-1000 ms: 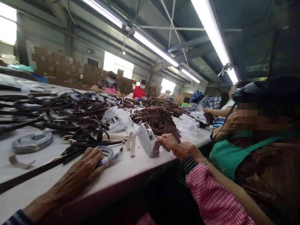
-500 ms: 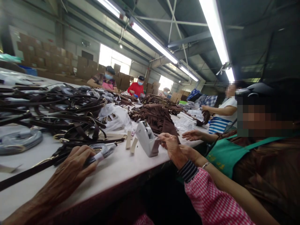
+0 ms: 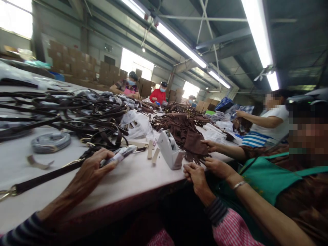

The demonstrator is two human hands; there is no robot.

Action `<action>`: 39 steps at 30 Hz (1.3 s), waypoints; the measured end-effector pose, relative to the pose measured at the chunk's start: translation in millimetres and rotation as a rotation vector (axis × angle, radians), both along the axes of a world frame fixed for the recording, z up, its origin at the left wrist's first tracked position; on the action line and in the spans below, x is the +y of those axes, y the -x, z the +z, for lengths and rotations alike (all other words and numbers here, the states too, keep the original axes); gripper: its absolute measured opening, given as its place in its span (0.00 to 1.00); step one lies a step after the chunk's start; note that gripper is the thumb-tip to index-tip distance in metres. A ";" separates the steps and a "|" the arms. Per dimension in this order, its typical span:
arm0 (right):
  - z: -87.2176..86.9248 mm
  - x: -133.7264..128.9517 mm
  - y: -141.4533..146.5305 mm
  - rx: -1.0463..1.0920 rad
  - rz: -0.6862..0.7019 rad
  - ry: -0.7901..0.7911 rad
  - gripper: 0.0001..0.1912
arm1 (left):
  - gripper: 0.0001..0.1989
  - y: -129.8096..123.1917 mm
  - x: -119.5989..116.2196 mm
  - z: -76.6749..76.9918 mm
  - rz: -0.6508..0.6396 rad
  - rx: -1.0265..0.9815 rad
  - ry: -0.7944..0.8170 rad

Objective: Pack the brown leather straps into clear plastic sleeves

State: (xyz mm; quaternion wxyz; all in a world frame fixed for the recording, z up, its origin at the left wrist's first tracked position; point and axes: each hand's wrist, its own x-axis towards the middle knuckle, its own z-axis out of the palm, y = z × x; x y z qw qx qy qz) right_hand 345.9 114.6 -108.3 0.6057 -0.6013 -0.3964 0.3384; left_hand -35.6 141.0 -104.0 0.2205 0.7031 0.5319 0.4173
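Observation:
My left hand is closed round a strap bundle in clear wrap with a white band, just above the white table. My right hand is pinched, in front of the tape dispenser; whatever lies between its fingertips is too small to make out. Two beige strips lie left of the dispenser. A dark strap with gold hardware runs along the table under and left of my left hand.
Dark straps are heaped at the back left, beside a coiled wrapped strap. Close on the right, a person in a green apron handles brown fringed pieces. Other people sit or stand farther off.
My right hand has drawn back from the dispenser toward me. The neighbour's hands now hold the brown fringed piece. My left hand keeps the bundle, and the view has shifted left.

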 end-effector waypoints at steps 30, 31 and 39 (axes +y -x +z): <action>6.8 38.3 204.0 0.004 0.624 -0.054 0.20 | 0.09 -8.4 -1.2 -10.8 -0.062 -0.069 -0.223; 5.5 39.3 203.2 0.010 0.630 -0.052 0.20 | 0.09 -8.4 -1.6 -9.5 -0.062 -0.081 -0.211; 0.8 52.6 207.7 0.076 0.658 -0.093 0.24 | 0.14 -1.4 -5.2 7.0 -0.118 -0.355 0.063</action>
